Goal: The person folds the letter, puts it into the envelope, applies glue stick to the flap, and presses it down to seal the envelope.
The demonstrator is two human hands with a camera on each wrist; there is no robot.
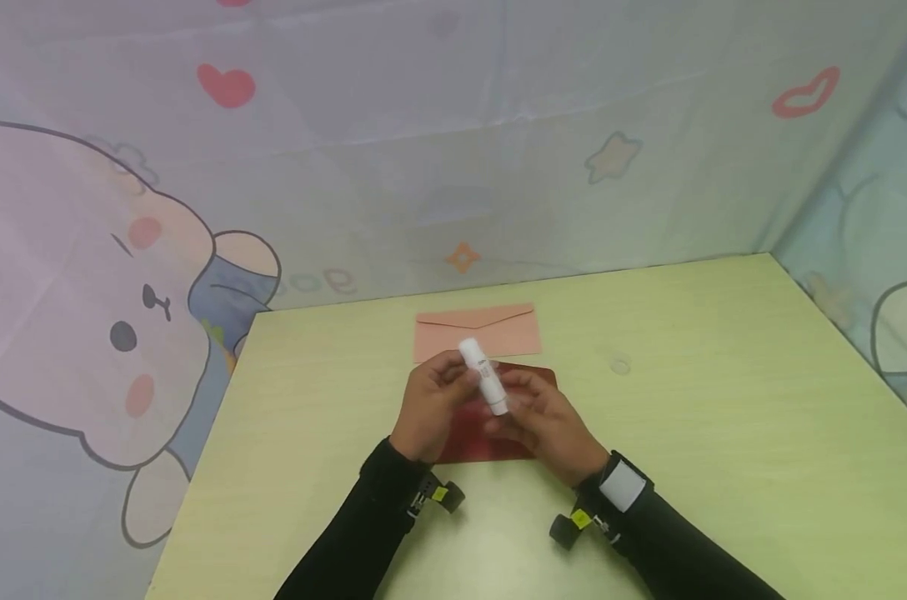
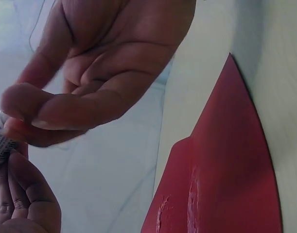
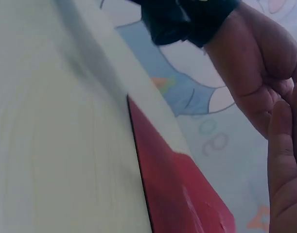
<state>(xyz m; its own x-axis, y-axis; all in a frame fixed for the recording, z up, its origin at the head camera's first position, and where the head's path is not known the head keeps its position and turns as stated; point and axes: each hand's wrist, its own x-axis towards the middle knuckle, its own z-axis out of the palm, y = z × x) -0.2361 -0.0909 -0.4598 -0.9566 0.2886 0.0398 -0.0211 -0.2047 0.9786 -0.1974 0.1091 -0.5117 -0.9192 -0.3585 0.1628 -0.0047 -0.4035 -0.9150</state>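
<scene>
A white glue stick (image 1: 485, 377) with small print on its side is held aslant between both hands. My left hand (image 1: 429, 408) pinches it near its upper end with thumb and fingers. The fingers of my right hand (image 1: 557, 429) hold its lower end. Below the hands a red envelope (image 1: 479, 437) lies on the table, partly covered by them in the head view. Its flap (image 2: 193, 204) stands opened out in the left wrist view, with whitish glue streaks along it. In the right wrist view the glue stick is hidden.
A pink envelope (image 1: 502, 337) lies just beyond the red one, flap side up. To the right is a small, faint clear ring (image 1: 620, 364) on the pale yellow table (image 1: 724, 417). A printed cloth (image 1: 348, 150) hangs behind the table's far edge.
</scene>
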